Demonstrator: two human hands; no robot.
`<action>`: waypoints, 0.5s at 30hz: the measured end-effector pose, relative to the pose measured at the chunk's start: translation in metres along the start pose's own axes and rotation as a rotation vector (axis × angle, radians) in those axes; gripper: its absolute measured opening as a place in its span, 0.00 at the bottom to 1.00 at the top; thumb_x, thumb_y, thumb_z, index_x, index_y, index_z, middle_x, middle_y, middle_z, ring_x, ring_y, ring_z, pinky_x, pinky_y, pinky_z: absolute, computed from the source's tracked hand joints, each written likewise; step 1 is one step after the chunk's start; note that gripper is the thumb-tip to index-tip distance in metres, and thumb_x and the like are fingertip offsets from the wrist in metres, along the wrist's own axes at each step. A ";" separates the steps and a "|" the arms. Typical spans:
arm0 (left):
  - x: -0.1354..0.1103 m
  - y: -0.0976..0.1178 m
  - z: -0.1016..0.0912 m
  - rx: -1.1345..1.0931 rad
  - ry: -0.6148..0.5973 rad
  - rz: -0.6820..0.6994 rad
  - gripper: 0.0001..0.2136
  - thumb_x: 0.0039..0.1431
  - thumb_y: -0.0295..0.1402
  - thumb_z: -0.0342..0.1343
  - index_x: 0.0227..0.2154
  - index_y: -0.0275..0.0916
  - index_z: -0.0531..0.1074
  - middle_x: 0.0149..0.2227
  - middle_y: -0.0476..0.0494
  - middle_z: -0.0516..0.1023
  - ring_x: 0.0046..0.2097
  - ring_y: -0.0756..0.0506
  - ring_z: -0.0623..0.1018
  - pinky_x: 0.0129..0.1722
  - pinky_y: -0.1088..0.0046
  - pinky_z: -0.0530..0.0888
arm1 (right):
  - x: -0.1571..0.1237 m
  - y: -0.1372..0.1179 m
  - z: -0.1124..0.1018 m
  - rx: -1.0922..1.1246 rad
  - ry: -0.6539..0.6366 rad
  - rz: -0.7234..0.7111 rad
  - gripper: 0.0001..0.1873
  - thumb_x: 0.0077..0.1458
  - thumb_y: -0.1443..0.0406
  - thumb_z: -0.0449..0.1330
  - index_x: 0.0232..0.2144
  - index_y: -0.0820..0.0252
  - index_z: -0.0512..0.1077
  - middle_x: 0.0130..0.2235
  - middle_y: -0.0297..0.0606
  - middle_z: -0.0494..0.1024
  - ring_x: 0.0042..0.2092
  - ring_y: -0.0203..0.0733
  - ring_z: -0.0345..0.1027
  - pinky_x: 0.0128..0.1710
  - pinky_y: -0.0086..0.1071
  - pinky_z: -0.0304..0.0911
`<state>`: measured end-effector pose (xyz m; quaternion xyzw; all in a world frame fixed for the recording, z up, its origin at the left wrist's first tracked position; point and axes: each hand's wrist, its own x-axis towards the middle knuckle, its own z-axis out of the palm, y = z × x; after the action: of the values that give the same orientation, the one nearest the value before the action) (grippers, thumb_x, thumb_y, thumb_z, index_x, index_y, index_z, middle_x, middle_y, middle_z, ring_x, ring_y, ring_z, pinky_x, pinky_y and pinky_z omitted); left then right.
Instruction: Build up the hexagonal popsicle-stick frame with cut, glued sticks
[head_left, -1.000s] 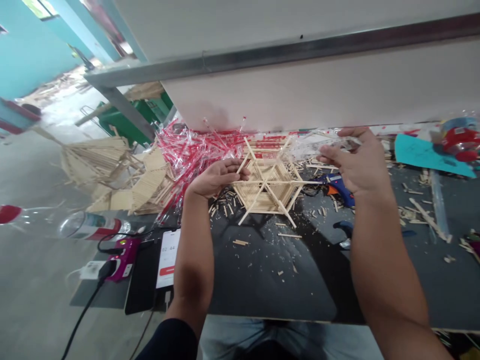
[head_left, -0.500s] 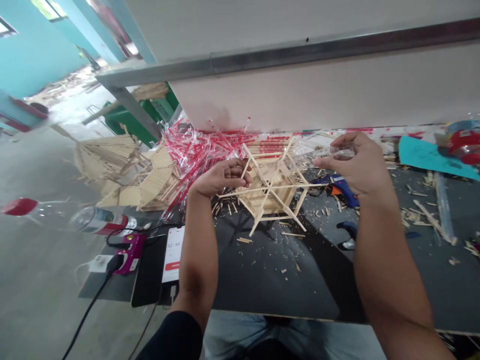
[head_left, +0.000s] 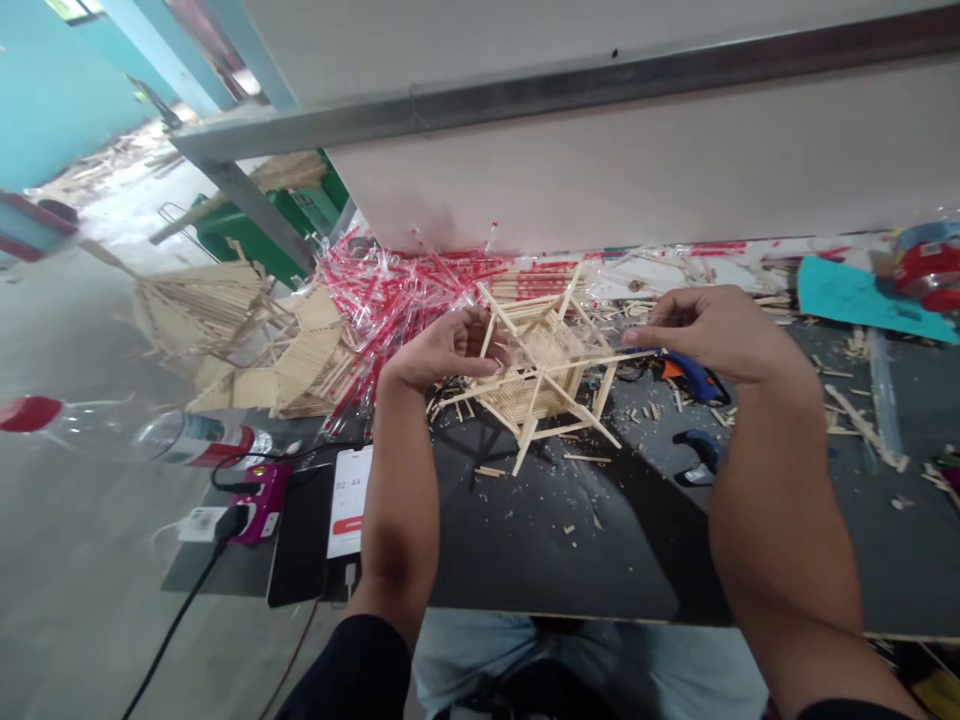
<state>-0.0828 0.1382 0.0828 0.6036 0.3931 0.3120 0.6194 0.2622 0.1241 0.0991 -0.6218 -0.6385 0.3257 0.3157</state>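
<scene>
Stick frame [head_left: 541, 370] occupies left grip [head_left: 444, 352]; phone [head_left: 349, 505] reads "02:44".

Turquoise wall [head_left: 52, 110] upper left; grey floor [head_left: 67, 560]; dark tabletop [head_left: 525, 560]; white panel [head_left: 637, 185] behind.

The stick frame [head_left: 541, 372] has turned anticlockwise (only slightly), and the right hand [head_left: 724, 332] has dropped lower.

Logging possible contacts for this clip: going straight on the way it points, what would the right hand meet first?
The right hand would probably meet the stick frame first, just ahead, to the left in the picture. Depth is unclear, so it might pass above.
</scene>
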 end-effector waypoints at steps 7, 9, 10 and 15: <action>0.013 0.004 0.018 0.062 0.082 0.119 0.19 0.40 0.43 0.76 0.31 0.43 0.75 0.33 0.46 0.79 0.34 0.45 0.80 0.38 0.65 0.80 | 0.002 -0.002 0.000 -0.025 -0.057 0.023 0.35 0.37 0.35 0.79 0.15 0.53 0.71 0.17 0.33 0.69 0.23 0.37 0.58 0.24 0.37 0.52; 0.014 0.004 0.018 0.076 0.088 0.120 0.18 0.41 0.44 0.75 0.30 0.43 0.74 0.33 0.46 0.78 0.34 0.45 0.79 0.37 0.65 0.80 | 0.001 -0.006 0.000 -0.060 -0.090 0.064 0.32 0.40 0.40 0.81 0.15 0.53 0.71 0.17 0.33 0.69 0.23 0.37 0.57 0.25 0.38 0.54; 0.014 0.004 0.018 0.077 0.091 0.118 0.18 0.41 0.43 0.75 0.31 0.43 0.74 0.33 0.46 0.78 0.33 0.46 0.79 0.38 0.64 0.80 | 0.001 -0.008 0.000 -0.082 -0.095 0.078 0.31 0.41 0.41 0.81 0.15 0.53 0.71 0.17 0.33 0.69 0.23 0.37 0.57 0.26 0.39 0.54; 0.014 0.004 0.017 0.058 0.093 0.092 0.18 0.43 0.41 0.74 0.35 0.42 0.76 0.35 0.44 0.80 0.35 0.44 0.81 0.39 0.63 0.80 | 0.000 -0.012 -0.002 -0.145 -0.052 0.041 0.32 0.42 0.39 0.79 0.14 0.53 0.70 0.17 0.32 0.68 0.23 0.37 0.57 0.26 0.38 0.52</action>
<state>-0.0609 0.1416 0.0849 0.6235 0.4023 0.3565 0.5677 0.2568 0.1235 0.1098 -0.6474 -0.6554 0.3011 0.2462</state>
